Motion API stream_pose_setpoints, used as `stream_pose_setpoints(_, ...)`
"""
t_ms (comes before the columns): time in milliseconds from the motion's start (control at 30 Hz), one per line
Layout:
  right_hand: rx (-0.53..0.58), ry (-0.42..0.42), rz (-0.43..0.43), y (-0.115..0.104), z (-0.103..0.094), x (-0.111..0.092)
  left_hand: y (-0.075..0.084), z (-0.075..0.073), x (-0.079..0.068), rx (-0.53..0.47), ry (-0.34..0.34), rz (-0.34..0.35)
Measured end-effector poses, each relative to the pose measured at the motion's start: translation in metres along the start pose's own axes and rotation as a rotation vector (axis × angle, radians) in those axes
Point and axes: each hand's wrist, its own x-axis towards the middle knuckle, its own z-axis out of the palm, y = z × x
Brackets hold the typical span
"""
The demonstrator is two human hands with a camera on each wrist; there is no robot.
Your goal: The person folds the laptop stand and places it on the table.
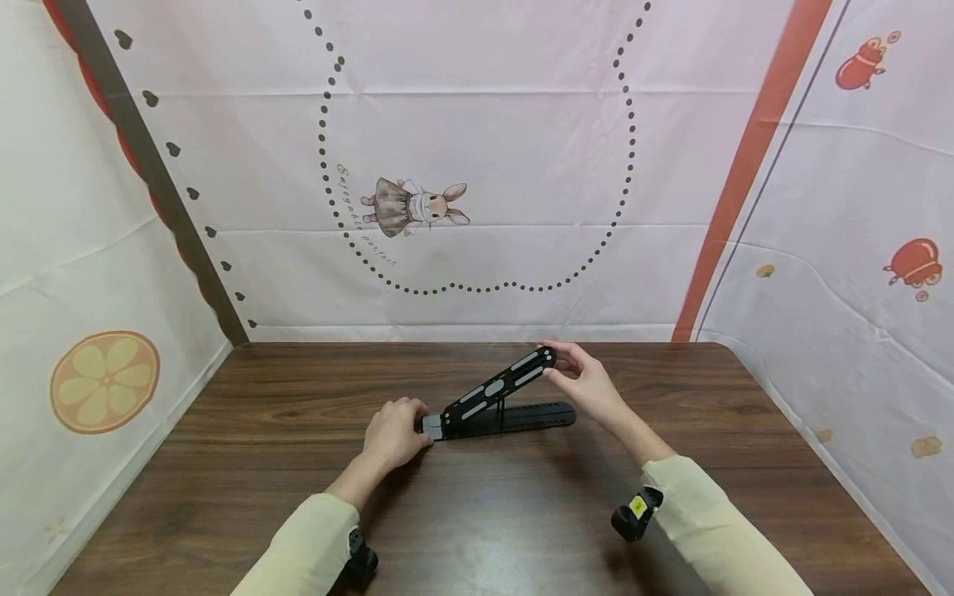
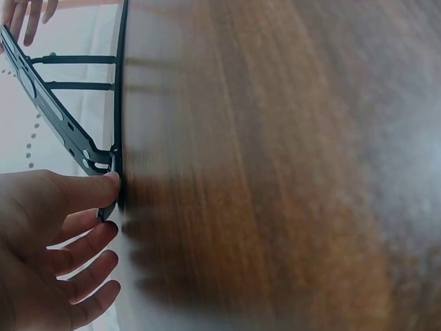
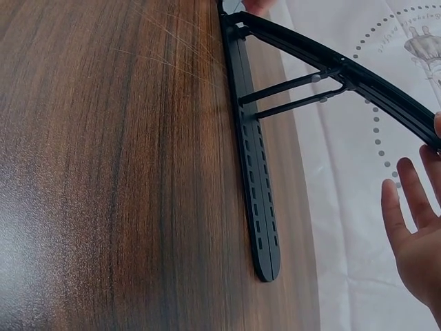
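A black folding laptop stand (image 1: 494,387) with grey pads lies partly unfolded on the table. Its slotted base (image 3: 256,200) rests along the wood, while the upper arm (image 3: 296,47) slants up to the right. Two thin support struts (image 2: 77,60) run between arm and base. At the low hinge end, my left hand (image 1: 395,432) pinches the stand between thumb and fingers, the other fingers spread loosely. My right hand (image 1: 592,389) holds the raised tip of the arm between thumb and fingers; in the right wrist view its lower fingers extend away from the arm.
The dark wooden table (image 1: 484,513) reaches back to a white printed cloth (image 1: 484,165) hanging behind it. Similar cloth walls stand at left and right. Each sleeve carries a black wrist camera (image 1: 636,515).
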Motion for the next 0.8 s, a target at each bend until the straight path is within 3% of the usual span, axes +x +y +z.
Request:
stream_pose_setpoints(400, -0.043, 0.019, 0.111, -0.003, 0.004, 0.002, -0.004, -0.001, 0.008, 0.003, -0.006, -0.022)
stream_pose_setpoints(800, -0.089, 0.033, 0.102, -0.007, 0.009, 0.001, -0.007, 0.001, 0.013, -0.004, 0.020, -0.066)
